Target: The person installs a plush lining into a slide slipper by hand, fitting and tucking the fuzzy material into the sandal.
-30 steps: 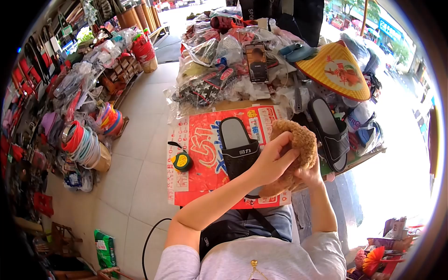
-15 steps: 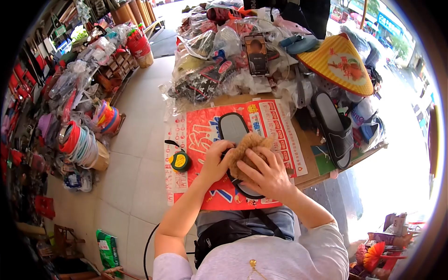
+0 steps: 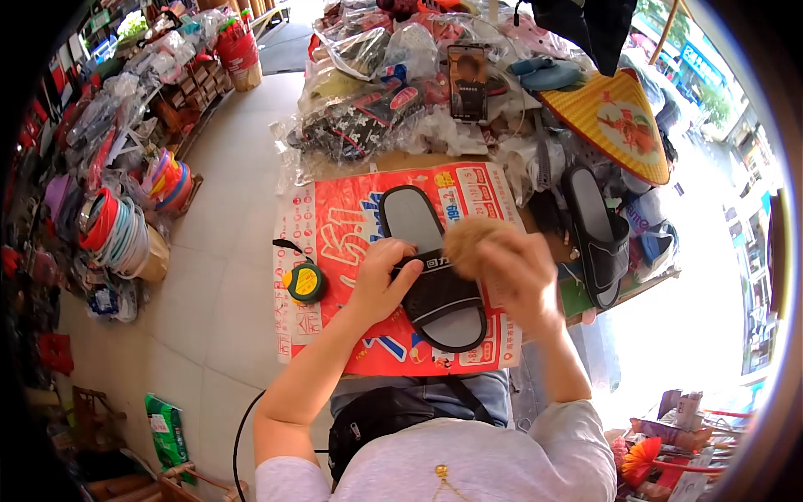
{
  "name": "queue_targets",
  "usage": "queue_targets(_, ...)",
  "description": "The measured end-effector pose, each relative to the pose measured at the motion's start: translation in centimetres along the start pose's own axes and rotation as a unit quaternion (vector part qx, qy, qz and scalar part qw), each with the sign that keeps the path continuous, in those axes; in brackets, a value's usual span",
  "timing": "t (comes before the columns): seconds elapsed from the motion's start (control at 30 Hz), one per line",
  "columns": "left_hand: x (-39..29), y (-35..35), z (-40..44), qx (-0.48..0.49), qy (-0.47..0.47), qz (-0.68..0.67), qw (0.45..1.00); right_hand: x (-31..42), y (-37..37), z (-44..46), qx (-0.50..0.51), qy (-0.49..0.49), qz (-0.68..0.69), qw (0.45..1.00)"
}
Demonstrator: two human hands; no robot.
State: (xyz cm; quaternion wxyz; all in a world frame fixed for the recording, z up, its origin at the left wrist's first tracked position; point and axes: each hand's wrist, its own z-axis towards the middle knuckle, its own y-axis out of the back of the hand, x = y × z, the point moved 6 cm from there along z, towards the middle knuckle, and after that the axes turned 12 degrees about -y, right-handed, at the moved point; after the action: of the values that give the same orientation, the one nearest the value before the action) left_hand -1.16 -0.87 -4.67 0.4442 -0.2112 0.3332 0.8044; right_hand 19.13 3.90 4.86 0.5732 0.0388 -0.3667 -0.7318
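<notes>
Under your work lies the red sheet (image 3: 341, 351), with the slipper (image 3: 450, 332) set just to 3 o'clock of its middle. Taking the slipper as your dial, your right hand (image 3: 529, 276), blurred, has swung out toward 3 o'clock, fingers closed over the cloth (image 3: 471, 243). Your left hand (image 3: 381, 283) stays at 9, thumb and fingers at the strap's (image 3: 447, 294) edge; whether they pinch it, you can't tell. The cloth, half a second ago covering the strap, now sits toward 2, leaving most of the strap bare to check.
</notes>
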Motion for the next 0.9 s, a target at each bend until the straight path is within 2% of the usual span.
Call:
queue_targets(0.1,0.0,0.0,-0.2,0.002,0.001,-0.013,1.0,3.7,-3.5,-2.5,0.146,0.127,-0.065,0.979)
queue_targets(0.17,-0.1,0.0,0.0,-0.004,-0.002,-0.022,1.0,2.3,-2.8,-3.1,0.132,0.128,-0.065,0.981)
queue_targets(0.23,-0.7,-0.1,0.3,-0.007,-0.028,0.021,0.999,-0.9,-1.0,-2.4,0.129,0.021,-0.012,0.991)
queue_targets(0.27,-0.7,0.1,0.2,-0.011,-0.027,0.02,0.999,-1.7,-0.3,-2.4,0.133,0.023,-0.013,0.991)
queue_targets(0.33,-0.2,0.0,-0.1,0.029,0.001,0.005,1.0,-3.9,0.7,-2.1,0.141,-0.067,-0.1,0.983)
queue_targets(0.37,-0.2,0.1,-0.1,0.027,0.001,0.003,1.0,-3.9,0.9,-2.0,0.142,-0.066,-0.102,0.982)
queue_targets(0.43,-0.4,0.1,0.0,0.028,-0.003,0.007,1.0,-3.2,1.9,-1.3,0.077,-0.078,-0.056,0.992)
queue_targets(0.47,-0.4,0.0,-0.1,0.028,0.0,0.005,1.0,-1.8,1.5,-0.9,0.052,-0.023,-0.021,0.998)
queue_targets(0.57,-0.4,0.0,0.0,0.019,-0.009,0.013,1.0,1.7,-2.6,-1.0,0.142,0.038,0.003,0.989)
queue_targets(0.6,-0.3,0.1,-0.2,0.013,-0.002,0.013,1.0,1.0,-3.0,-1.4,0.141,0.039,0.004,0.989)
queue_targets(0.7,0.0,0.1,0.0,0.011,0.0,0.019,1.0,-1.7,-2.3,-1.6,0.122,-0.001,0.04,0.992)
queue_targets(0.77,-0.1,0.0,-0.1,0.019,-0.001,0.019,1.0,-3.7,-1.3,-1.6,0.126,-0.092,0.006,0.988)
queue_targets(0.9,-0.2,0.2,0.2,0.021,-0.01,0.005,1.0,-4.8,0.9,-1.0,0.087,-0.129,-0.006,0.988)
